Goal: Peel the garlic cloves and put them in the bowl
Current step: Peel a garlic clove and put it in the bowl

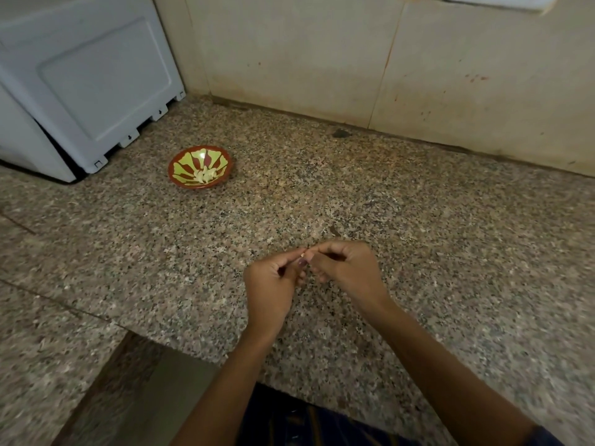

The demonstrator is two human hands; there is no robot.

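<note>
At lower centre of the frame: two bare hands meet over a speckled granite counter (418, 220), fingertips drawn together at one small spot.
Left hand (273, 281): fingers curled, thumb and forefinger pinching a tiny pale object; a painted thumbnail shows at the pinch.
Right hand (347, 268): fingers curled too, its tips closed on the same small object from the other side.
Garlic clove (303, 254): only a sliver of pale, yellowish material shows between the fingertips; too small and blurred to tell whether skin is on or off.
Bowl (175, 165): left of centre, in the upper half of the frame, well apart from the hands; red-brown rim, yellow-green petal pattern inside, standing upright on the counter.
Peeled cloves (204, 176): a small pile of whitish pieces lying in the bowl's bottom, toward its near side.
Appliance (90, 75): white, panelled, tilted, filling the upper left of the frame, near the bowl.
Wall (354, 59): beige tiles with reddish specks, across the top of the frame behind the counter.
</note>
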